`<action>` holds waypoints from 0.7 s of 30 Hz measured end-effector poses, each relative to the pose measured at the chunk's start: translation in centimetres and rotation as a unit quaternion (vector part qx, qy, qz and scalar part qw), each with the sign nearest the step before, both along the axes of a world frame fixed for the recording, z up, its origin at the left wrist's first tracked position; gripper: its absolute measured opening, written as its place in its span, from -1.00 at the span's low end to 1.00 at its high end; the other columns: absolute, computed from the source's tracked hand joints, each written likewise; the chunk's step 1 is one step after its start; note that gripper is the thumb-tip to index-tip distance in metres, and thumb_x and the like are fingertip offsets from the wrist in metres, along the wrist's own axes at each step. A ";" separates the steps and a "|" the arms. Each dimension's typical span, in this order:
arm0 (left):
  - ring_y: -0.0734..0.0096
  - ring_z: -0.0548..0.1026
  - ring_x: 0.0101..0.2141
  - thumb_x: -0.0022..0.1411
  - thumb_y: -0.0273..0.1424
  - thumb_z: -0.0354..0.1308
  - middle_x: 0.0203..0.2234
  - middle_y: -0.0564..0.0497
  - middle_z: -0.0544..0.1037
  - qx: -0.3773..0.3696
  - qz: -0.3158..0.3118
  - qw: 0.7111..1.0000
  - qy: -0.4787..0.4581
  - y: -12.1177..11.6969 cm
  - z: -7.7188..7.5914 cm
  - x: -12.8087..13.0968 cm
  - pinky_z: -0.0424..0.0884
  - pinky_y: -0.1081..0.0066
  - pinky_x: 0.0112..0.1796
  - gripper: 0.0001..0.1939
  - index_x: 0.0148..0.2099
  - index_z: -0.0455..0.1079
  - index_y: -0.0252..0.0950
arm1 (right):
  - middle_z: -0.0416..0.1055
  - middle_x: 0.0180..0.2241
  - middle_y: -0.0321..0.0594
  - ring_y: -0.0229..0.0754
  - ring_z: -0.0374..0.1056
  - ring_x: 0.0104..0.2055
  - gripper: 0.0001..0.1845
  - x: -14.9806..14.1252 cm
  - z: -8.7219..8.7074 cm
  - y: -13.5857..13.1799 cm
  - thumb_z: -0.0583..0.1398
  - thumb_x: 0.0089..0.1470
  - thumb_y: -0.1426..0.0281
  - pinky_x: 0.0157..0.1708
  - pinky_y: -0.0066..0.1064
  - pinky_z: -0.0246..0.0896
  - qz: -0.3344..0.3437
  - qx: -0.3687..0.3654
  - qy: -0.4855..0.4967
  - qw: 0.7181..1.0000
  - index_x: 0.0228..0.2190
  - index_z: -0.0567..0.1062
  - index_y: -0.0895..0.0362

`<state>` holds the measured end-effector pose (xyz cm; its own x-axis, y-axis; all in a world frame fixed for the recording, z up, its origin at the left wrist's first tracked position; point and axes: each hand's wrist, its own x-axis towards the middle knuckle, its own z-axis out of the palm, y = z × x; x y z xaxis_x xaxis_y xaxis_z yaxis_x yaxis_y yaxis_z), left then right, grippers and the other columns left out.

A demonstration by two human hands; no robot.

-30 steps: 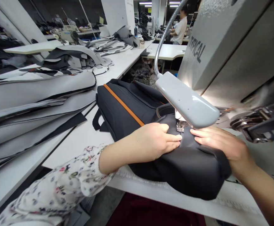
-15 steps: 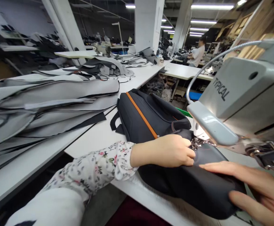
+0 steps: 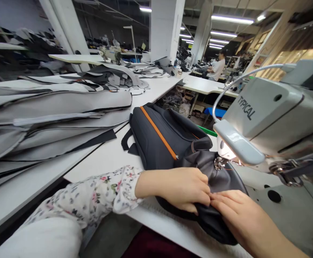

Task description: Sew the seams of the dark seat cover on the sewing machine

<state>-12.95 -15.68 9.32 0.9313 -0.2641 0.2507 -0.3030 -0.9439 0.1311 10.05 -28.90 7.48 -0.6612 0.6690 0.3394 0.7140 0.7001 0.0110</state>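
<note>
A dark grey backpack (image 3: 156,143) with an orange zipper strip (image 3: 159,133) lies on the white sewing table. Its near end is bunched up by the sewing machine (image 3: 269,107), close to the lit presser foot (image 3: 219,163). My left hand (image 3: 184,188) is closed on the dark fabric just in front of the foot, fingertips curled into it. Beside it, my right hand (image 3: 242,215) has its fingers together, pinching the same fabric from the right. The two hands almost touch. Fabric under the fingers is hidden.
Layered grey panels with black edging (image 3: 56,107) cover the table at left. More cut pieces (image 3: 118,77) are heaped farther back. The machine head takes up the right side. In the distance, a person (image 3: 217,68) sits near other tables.
My right hand has come inward from the right, from spread on the fabric to beside my left hand. My left hand has drawn back from the presser foot, and the fabric is now bunched.
</note>
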 end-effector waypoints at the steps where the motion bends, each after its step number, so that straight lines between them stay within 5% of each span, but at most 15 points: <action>1: 0.32 0.55 -0.13 0.28 -0.38 0.40 -0.17 -0.03 0.68 -0.051 0.000 0.999 0.004 0.4 0.6 -0.4 0.38 0.37 0.01 -0.82 -0.08 0.56 -0.25 | 0.62 -0.12 -0.13 -0.17 0.55 -0.13 -0.67 0.3 -0.3 -0.4 0.06 0.29 0.55 -0.12 -0.34 0.47 0.001 0.014 0.013 1.000 -0.03 0.54 0.16; 5: 0.43 0.56 -0.08 0.33 -0.41 0.39 -0.14 0.09 0.68 -0.193 0.022 0.979 0.060 2.0 2.1 -1.4 0.15 0.37 0.28 -0.84 -0.06 0.56 -0.17 | 0.60 -0.05 -0.12 -0.13 0.47 0.00 -0.63 0.6 -1.1 -1.9 0.06 0.31 0.55 0.05 -0.22 0.29 -0.014 0.058 0.044 0.997 0.07 0.49 0.18; 7: 0.39 0.55 -0.13 0.35 -0.36 0.37 -0.20 0.07 0.66 -0.157 0.037 0.985 0.056 2.3 1.6 -1.1 0.20 0.31 0.21 -0.89 -0.08 0.57 -0.18 | 0.59 -0.02 -0.10 -0.10 0.43 0.05 -0.62 -0.2 -1.1 -2.2 0.03 0.32 0.59 0.12 -0.15 0.20 -0.039 0.051 0.065 0.996 0.07 0.49 0.19; 11: 0.24 0.45 -0.27 0.37 -0.27 0.30 -0.30 -0.01 0.57 0.045 0.086 0.995 -0.036 1.6 -1.3 0.6 0.25 0.25 -0.24 -0.63 0.14 0.51 -0.31 | 0.60 -0.06 -0.10 -0.12 0.41 0.04 -0.63 -2.0 -0.3 -2.5 0.03 0.31 0.63 0.28 -0.11 0.06 -0.043 0.042 0.087 0.994 0.03 0.51 0.24; 13: 0.27 0.41 -0.34 0.46 -0.37 0.17 -0.38 0.02 0.53 0.098 0.104 0.986 -0.083 0.9 -2.3 1.3 0.18 0.25 -0.33 -0.79 0.03 0.55 -0.32 | 0.60 -0.08 -0.13 -0.13 0.42 0.03 -0.62 -2.3 0.1 -2.7 0.01 0.32 0.62 0.33 -0.14 0.01 -0.054 0.040 0.091 0.994 0.02 0.52 0.24; 17: 0.30 0.46 -0.22 0.51 -0.46 0.07 -0.24 -0.05 0.58 0.121 0.087 0.984 -0.098 0.2 -2.0 1.7 0.28 0.25 -0.21 -0.69 -0.30 0.54 -0.32 | 0.61 -0.04 -0.14 -0.13 0.41 0.07 -0.58 -2.2 0.6 -3.0 -0.02 0.33 0.61 0.38 -0.14 -0.03 -0.062 0.033 0.090 0.993 0.04 0.52 0.23; 21: 0.24 0.51 -0.03 0.41 -0.50 0.14 -0.02 -0.14 0.61 0.083 0.058 0.994 -0.051 0.3 -0.3 1.3 0.35 0.28 0.00 -0.82 -0.15 0.60 -0.31 | 0.61 -0.05 -0.14 -0.13 0.43 0.08 -0.59 -2.2 1.1 -2.8 0.02 0.30 0.59 0.39 -0.13 0.00 -0.054 0.041 0.098 0.993 0.07 0.51 0.22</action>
